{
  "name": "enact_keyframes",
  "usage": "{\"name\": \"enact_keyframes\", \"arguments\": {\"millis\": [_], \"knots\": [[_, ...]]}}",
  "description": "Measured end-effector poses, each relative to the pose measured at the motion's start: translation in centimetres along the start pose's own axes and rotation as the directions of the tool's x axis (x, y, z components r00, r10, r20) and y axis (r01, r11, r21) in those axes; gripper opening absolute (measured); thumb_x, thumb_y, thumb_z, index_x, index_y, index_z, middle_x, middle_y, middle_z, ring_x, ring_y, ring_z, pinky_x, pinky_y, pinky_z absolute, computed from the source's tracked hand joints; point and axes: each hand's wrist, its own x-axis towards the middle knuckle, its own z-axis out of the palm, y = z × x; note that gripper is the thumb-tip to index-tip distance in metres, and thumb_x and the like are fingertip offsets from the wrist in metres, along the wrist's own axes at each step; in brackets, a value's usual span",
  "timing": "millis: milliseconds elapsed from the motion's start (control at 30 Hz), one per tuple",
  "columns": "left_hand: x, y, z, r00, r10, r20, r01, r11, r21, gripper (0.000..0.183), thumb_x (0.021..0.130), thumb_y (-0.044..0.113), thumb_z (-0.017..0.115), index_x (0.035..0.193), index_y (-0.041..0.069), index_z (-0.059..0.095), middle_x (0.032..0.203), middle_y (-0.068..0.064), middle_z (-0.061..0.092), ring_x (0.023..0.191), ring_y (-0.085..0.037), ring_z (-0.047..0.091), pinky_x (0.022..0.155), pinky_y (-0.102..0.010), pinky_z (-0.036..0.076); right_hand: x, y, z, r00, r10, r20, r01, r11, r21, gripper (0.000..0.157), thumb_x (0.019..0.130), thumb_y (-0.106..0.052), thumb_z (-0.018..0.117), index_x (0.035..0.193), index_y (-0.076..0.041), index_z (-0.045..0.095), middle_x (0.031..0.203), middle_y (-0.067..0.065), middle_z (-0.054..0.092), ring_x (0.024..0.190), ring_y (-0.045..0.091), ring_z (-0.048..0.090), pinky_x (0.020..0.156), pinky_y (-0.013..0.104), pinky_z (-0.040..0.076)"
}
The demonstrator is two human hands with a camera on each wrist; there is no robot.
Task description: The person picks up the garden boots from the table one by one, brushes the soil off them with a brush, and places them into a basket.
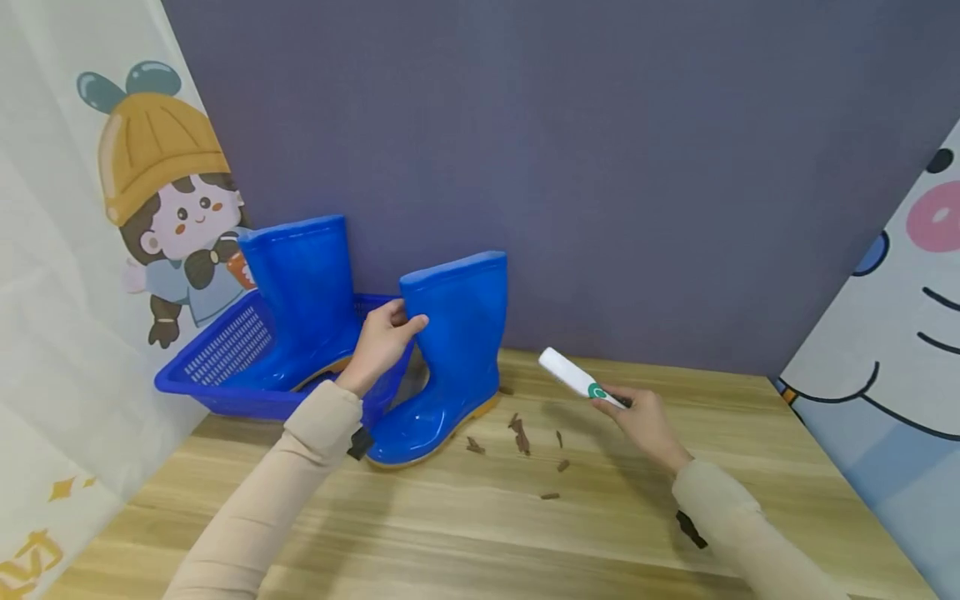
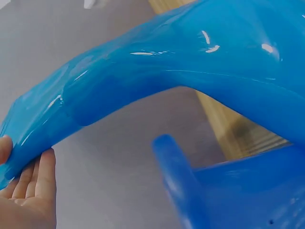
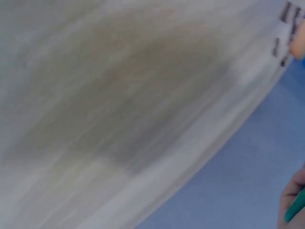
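A blue rain boot point(image 1: 457, 333) with a tan sole stands at the front right of the basket, its toe toward me. My left hand point(image 1: 382, 337) grips its shaft below the top rim. In the left wrist view the thumb lies on one side of the boot point(image 2: 119, 81) and the fingers point(image 2: 45, 176) on the other. To the right, my right hand point(image 1: 637, 421) holds a slim white object point(image 1: 570, 372) with a green mark, raised above the table; its kind I cannot tell. Only a green part point(image 3: 296, 207) of it shows in the right wrist view.
A second blue boot point(image 1: 303, 283) sits in a blue plastic basket point(image 1: 240, 342) on the left. Several brown scraps point(image 1: 521, 433) lie on the wooden table point(image 1: 450, 533) right of the held boot. A grey panel point(image 1: 570, 167) rises behind the table.
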Motion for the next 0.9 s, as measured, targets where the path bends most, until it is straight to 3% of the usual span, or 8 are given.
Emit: {"name": "enact_keyframes", "arguments": {"millis": [67, 133, 200, 300, 433, 533, 667, 900], "knots": [[-0.2, 0.3, 0.3, 0.999, 0.041, -0.012, -0.041, 0.999, 0.036, 0.041, 0.092, 0.031, 0.055, 0.127, 0.01, 0.052, 0.112, -0.01, 0.065, 0.103, -0.024, 0.061, 0.089, -0.043, 0.048, -0.5, -0.3, -0.7, 1.0, 0.03, 0.01, -0.03, 0.999, 0.017, 0.047, 0.086, -0.033, 0.063, 0.122, -0.004, 0.058, 0.113, 0.02, 0.062, 0.088, 0.022, 0.063, 0.066, 0.029, 0.052], [-0.4, 0.5, 0.6, 0.997, 0.077, -0.022, -0.076, 0.996, 0.051, 0.042, 0.091, 0.032, 0.057, 0.126, 0.01, 0.053, 0.112, -0.01, 0.064, 0.102, -0.023, 0.061, 0.087, -0.042, 0.05, -1.2, -0.5, -1.2, 0.999, 0.033, 0.01, -0.033, 0.999, 0.024, 0.047, 0.085, -0.034, 0.064, 0.121, -0.004, 0.059, 0.105, 0.02, 0.065, 0.073, 0.014, 0.061, 0.058, 0.026, 0.05], [-0.6, 0.5, 0.8, 0.995, 0.095, -0.035, -0.093, 0.994, 0.053, 0.046, 0.089, 0.035, 0.059, 0.127, 0.011, 0.052, 0.115, -0.01, 0.063, 0.103, -0.023, 0.06, 0.086, -0.041, 0.05, -2.0, -0.6, -1.4, 0.999, 0.035, 0.012, -0.035, 0.999, 0.035, 0.045, 0.085, -0.033, 0.065, 0.119, -0.004, 0.061, 0.096, 0.019, 0.066, 0.056, 0.007, 0.051, 0.048, 0.024, 0.043], [-0.9, 0.3, 1.0, 0.992, 0.107, -0.067, -0.105, 0.994, 0.043, 0.052, 0.086, 0.04, 0.061, 0.128, 0.011, 0.05, 0.119, -0.01, 0.061, 0.107, -0.023, 0.059, 0.087, -0.041, 0.05, -3.1, -1.0, -1.4, 0.999, 0.038, 0.033, -0.04, 0.998, 0.051, 0.041, 0.083, -0.031, 0.067, 0.115, -0.004, 0.064, 0.098, 0.018, 0.067, 0.047, 0.006, 0.039, 0.041, 0.023, 0.038], [-1.0, -0.1, 1.4, 0.979, 0.144, -0.145, -0.141, 0.989, 0.034, 0.051, 0.085, 0.04, 0.063, 0.124, 0.01, 0.054, 0.115, -0.01, 0.062, 0.104, -0.023, 0.06, 0.086, -0.042, 0.051, -4.2, -1.3, -1.1, 0.999, 0.017, 0.045, -0.018, 1.0, 0.018, 0.039, 0.082, -0.03, 0.069, 0.111, -0.005, 0.066, 0.107, 0.017, 0.066, 0.063, 0.005, 0.053, 0.048, 0.021, 0.043], [-0.8, -0.1, 2.0, 0.957, 0.183, -0.227, -0.18, 0.983, 0.033, 0.043, 0.086, 0.037, 0.062, 0.119, 0.009, 0.059, 0.109, -0.009, 0.065, 0.097, -0.021, 0.063, 0.082, -0.04, 0.052, -4.7, -1.5, -1.0, 0.999, -0.001, 0.041, 0.002, 1.0, -0.009, 0.038, 0.081, -0.029, 0.069, 0.11, -0.005, 0.067, 0.108, 0.016, 0.066, 0.08, 0.008, 0.059, 0.057, 0.02, 0.047], [-0.3, 0.6, 3.1, 0.935, 0.196, -0.296, -0.205, 0.979, 0.003, 0.033, 0.088, 0.03, 0.062, 0.112, 0.008, 0.063, 0.102, -0.008, 0.068, 0.09, -0.019, 0.065, 0.08, -0.037, 0.053, -5.3, -1.7, -1.3, 0.999, 0.005, 0.048, -0.003, 1.0, -0.03, 0.038, 0.08, -0.028, 0.07, 0.11, -0.005, 0.067, 0.108, 0.016, 0.066, 0.08, 0.01, 0.061, 0.058, 0.02, 0.048], [0.8, 2.7, 4.5, 0.948, 0.182, -0.26, -0.2, 0.979, -0.047, 0.029, 0.088, 0.025, 0.063, 0.111, 0.008, 0.064, 0.103, -0.009, 0.068, 0.092, -0.019, 0.065, 0.081, -0.036, 0.053, -5.9, -1.1, -1.5, 0.999, -0.008, 0.051, 0.011, 0.997, -0.071, 0.036, 0.08, -0.025, 0.071, 0.109, -0.004, 0.067, 0.105, 0.016, 0.067, 0.079, 0.01, 0.061, 0.058, 0.02, 0.048]]}}
